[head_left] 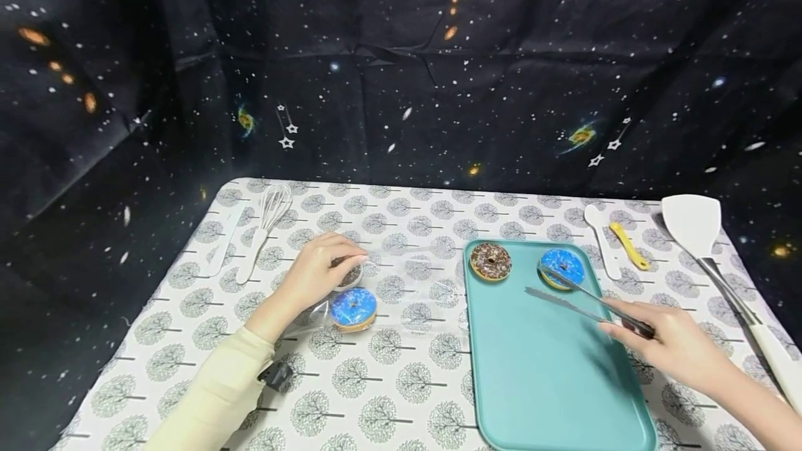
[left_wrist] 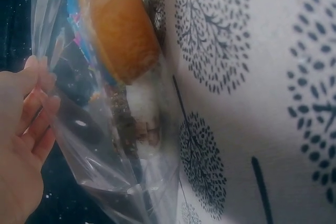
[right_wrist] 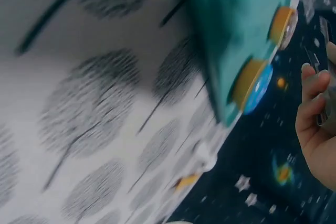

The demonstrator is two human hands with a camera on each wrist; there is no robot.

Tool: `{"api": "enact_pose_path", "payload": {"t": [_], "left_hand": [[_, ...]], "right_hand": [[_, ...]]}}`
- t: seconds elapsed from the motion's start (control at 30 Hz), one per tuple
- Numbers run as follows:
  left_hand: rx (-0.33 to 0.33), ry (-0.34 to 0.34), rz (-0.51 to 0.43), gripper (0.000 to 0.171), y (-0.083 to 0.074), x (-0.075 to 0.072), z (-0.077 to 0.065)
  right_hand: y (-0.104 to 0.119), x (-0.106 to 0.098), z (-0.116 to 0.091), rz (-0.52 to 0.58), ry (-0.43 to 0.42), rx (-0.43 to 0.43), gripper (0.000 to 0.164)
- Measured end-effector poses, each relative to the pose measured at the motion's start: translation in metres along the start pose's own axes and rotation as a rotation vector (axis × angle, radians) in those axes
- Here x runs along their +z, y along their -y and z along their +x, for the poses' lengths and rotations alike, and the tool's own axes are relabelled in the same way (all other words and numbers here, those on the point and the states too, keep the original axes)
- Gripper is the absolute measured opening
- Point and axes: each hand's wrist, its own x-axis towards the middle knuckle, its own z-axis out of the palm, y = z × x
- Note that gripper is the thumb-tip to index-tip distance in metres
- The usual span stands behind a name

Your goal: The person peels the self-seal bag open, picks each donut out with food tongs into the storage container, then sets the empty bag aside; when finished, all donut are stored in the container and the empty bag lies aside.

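Observation:
My left hand [head_left: 313, 270] pinches the edge of a clear plastic bag [head_left: 429, 287]. Inside the bag are a blue-iced donut [head_left: 353, 310] and a round piece with a speckled brown top and pale side [left_wrist: 142, 121], partly hidden in the head view by the left hand. On the right, my right hand [head_left: 679, 343] grips dark tongs [head_left: 598, 296], their arms spread over a teal tray [head_left: 551, 374]. One tong tip overlaps another blue-iced donut [head_left: 569, 262] at the tray's far right. A chocolate donut with sprinkles [head_left: 482, 268] lies in the far left corner.
A whisk [head_left: 255, 246] and a white flat utensil [head_left: 225, 242] lie at the left. Beyond the tray's right side are a white spoon [head_left: 603, 242], a yellow-handled tool [head_left: 628, 247] and a white turner [head_left: 692, 225]. A dark star-patterned cloth [head_left: 401, 110] hangs behind the table.

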Motion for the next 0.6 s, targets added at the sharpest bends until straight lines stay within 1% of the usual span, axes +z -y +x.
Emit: {"api": "enact_pose_path", "payload": {"t": [0.13, 0.2, 0.27, 0.43, 0.5, 0.6], "left_hand": [[-0.009, 0.011, -0.002, 0.017, -0.001, 0.001, 0.0], [-0.016, 0.018, -0.003, 0.017, -0.002, 0.001, 0.0], [-0.019, 0.022, -0.003, 0.016, -0.002, 0.001, 0.0], [-0.009, 0.006, -0.011, 0.016, -0.002, -0.001, 0.001], [-0.001, -0.004, -0.013, 0.016, -0.001, -0.002, 0.0], [0.018, -0.004, -0.006, 0.015, -0.002, -0.003, 0.0]], "right_hand": [[0.018, 0.008, 0.013, 0.007, -0.035, -0.137, 0.041], [0.025, 0.015, 0.02, -0.011, -0.066, -0.214, 0.04], [0.032, 0.021, 0.025, -0.026, -0.08, -0.282, 0.04], [0.049, 0.036, 0.044, -0.09, -0.084, -0.444, 0.039], [0.055, 0.042, 0.053, -0.112, -0.086, -0.496, 0.039], [0.063, 0.05, 0.064, -0.111, -0.085, -0.536, 0.04]]}}
